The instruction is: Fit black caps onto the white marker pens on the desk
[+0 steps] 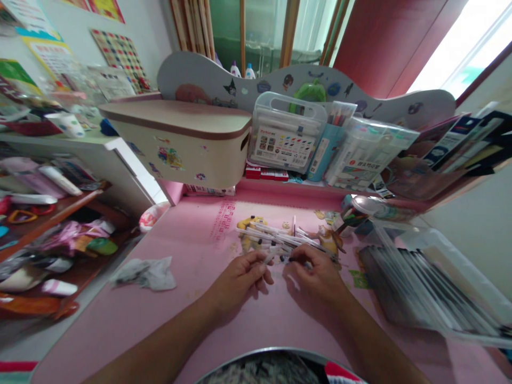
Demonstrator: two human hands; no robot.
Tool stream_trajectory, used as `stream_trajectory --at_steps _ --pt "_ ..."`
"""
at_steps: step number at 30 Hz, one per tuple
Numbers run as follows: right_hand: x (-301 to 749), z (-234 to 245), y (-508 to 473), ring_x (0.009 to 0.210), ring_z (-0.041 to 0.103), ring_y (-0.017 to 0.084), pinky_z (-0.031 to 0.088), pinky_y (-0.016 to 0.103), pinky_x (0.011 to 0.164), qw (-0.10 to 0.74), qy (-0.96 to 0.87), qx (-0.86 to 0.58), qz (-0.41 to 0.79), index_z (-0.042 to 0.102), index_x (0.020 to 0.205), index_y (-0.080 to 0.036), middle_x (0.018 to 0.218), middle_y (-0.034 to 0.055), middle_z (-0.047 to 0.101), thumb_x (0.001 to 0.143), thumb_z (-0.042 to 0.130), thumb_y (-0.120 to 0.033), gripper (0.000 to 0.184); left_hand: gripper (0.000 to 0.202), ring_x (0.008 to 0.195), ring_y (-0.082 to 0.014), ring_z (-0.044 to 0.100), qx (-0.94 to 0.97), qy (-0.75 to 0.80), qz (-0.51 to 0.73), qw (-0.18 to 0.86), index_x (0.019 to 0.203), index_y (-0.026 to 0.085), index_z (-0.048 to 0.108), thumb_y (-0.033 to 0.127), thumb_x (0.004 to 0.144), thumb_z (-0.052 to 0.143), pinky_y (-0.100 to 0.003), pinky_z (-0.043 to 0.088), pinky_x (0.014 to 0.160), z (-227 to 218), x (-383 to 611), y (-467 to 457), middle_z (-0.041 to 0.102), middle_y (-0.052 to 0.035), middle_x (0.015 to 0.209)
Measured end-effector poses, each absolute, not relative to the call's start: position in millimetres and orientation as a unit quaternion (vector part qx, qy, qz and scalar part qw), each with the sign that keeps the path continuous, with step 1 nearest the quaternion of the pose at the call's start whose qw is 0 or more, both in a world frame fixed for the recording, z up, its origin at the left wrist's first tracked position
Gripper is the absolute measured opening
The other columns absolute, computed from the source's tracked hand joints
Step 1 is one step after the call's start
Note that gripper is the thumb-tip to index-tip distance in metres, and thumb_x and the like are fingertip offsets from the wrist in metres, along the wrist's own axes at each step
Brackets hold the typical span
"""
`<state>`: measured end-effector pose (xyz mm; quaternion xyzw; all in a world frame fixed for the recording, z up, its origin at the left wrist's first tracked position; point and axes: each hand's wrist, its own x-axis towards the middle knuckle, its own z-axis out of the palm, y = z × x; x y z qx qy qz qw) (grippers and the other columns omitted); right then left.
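My left hand (246,274) is closed, with a short whitish, translucent piece (269,258) pinched between thumb and forefinger. Close by on its right, my right hand (316,269) is closed too, its fingertips at a small dark piece (291,260) whose kind is too blurred to tell. Just beyond both hands, a loose pile of slim white and clear pens (276,234), some with black ends, lies on the pink desktop (192,320). The hands are apart from each other and low over the desk.
On the right stands a clear plastic box (476,272) with many black-and-clear pens (432,288). A crumpled white tissue (154,274) lies at the left. Behind, a shelf bears a beige lidded bin (184,160), marker cases (286,133) and a pen holder. A round rim (280,350) is at the near edge.
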<state>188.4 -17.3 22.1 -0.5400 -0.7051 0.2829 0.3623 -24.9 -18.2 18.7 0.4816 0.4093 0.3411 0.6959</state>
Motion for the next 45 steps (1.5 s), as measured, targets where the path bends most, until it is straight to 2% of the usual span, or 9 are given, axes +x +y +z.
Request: stream_trajectory --at_steps 4,9,18,28,31,35,39,41,45 --pt "186 30 -20 0.071 0.061 0.015 0.048 0.026 0.066 0.449 -0.647 -0.494 0.368 0.063 0.081 -0.021 0.076 0.0006 0.064 0.077 0.056 -0.017 0.008 0.022 0.081 -0.0158 0.064 0.695 0.433 0.283 0.500 0.102 0.020 0.070 0.028 0.093 0.052 -0.024 0.046 0.072 29 -29 -22 0.072 -0.0037 0.089" --pt "185 33 -24 0.076 0.062 0.015 0.049 0.026 0.071 0.451 -0.660 -0.474 0.369 0.065 0.083 -0.021 0.079 0.0011 0.066 0.078 0.057 -0.016 0.011 0.028 0.091 -0.0175 0.067 0.781 0.429 0.260 0.373 0.113 0.023 0.070 0.025 0.094 0.050 -0.025 0.047 0.083 28 -31 -22 0.075 -0.0031 0.100" --pt "187 33 -24 0.074 0.061 0.015 0.048 0.026 0.070 0.421 -0.713 -0.461 0.320 0.067 0.084 -0.019 0.078 0.0015 0.067 0.076 0.054 -0.011 0.017 0.028 0.091 -0.0184 0.069 0.789 0.431 0.260 0.352 0.113 0.023 0.070 0.027 0.095 0.049 -0.027 0.050 0.084 19 -29 -21 0.076 -0.0038 0.102" --pt "185 34 -25 0.075 0.061 0.017 0.046 0.027 0.072 0.383 -0.713 -0.477 0.343 0.066 0.082 -0.020 0.077 0.0017 0.067 0.079 0.055 -0.014 0.013 0.032 0.098 -0.0239 0.068 0.810 0.442 0.202 0.329 0.115 0.022 0.069 0.031 0.097 0.044 -0.033 0.050 0.087 20 -30 -21 0.075 -0.0079 0.109" --pt "184 33 -25 0.069 0.056 0.015 0.041 0.026 0.067 0.356 -0.729 -0.491 0.318 0.062 0.073 -0.020 0.070 0.0001 0.062 0.082 0.054 -0.016 0.013 0.032 0.096 -0.0240 0.068 0.822 0.435 0.192 0.313 0.113 0.022 0.069 0.030 0.097 0.044 -0.033 0.049 0.085 19 -30 -20 0.075 -0.0079 0.106" --pt "185 29 -27 0.063 0.047 0.014 0.034 0.026 0.061 0.335 -0.751 -0.490 0.289 0.051 0.060 -0.020 0.061 -0.0015 0.050 0.090 0.048 -0.022 0.031 0.032 0.095 -0.0240 0.068 0.838 0.418 0.190 0.296 0.114 0.022 0.069 0.032 0.097 0.044 -0.033 0.049 0.085 17 -29 -20 0.075 -0.0080 0.104" --pt "186 31 -31 0.066 0.048 0.014 0.035 0.025 0.061 0.333 -0.737 -0.488 0.328 0.059 0.089 -0.020 0.074 -0.0019 0.054 0.087 0.054 -0.019 0.006 0.031 0.095 -0.0241 0.068 0.829 0.433 0.188 0.300 0.111 0.022 0.070 0.031 0.097 0.044 -0.034 0.049 0.085 19 -29 -19 0.075 -0.0081 0.105" --pt "186 32 -31 0.068 0.048 0.013 0.037 0.025 0.062 0.339 -0.740 -0.478 0.330 0.057 0.099 -0.021 0.081 -0.0013 0.055 0.083 0.056 -0.014 0.018 0.030 0.096 -0.0244 0.068 0.826 0.439 0.187 0.300 0.110 0.022 0.070 0.030 0.097 0.044 -0.034 0.049 0.085 20 -29 -18 0.075 -0.0081 0.105" --pt "185 34 -28 0.088 0.053 0.017 0.042 0.029 0.078 0.359 -0.763 -0.437 0.315 0.056 0.086 -0.020 0.095 0.0039 0.054 0.083 0.047 -0.006 0.017 0.029 0.095 -0.0241 0.068 0.826 0.441 0.185 0.298 0.111 0.021 0.070 0.028 0.096 0.045 -0.034 0.050 0.084 22 -30 -18 0.075 -0.0080 0.103"
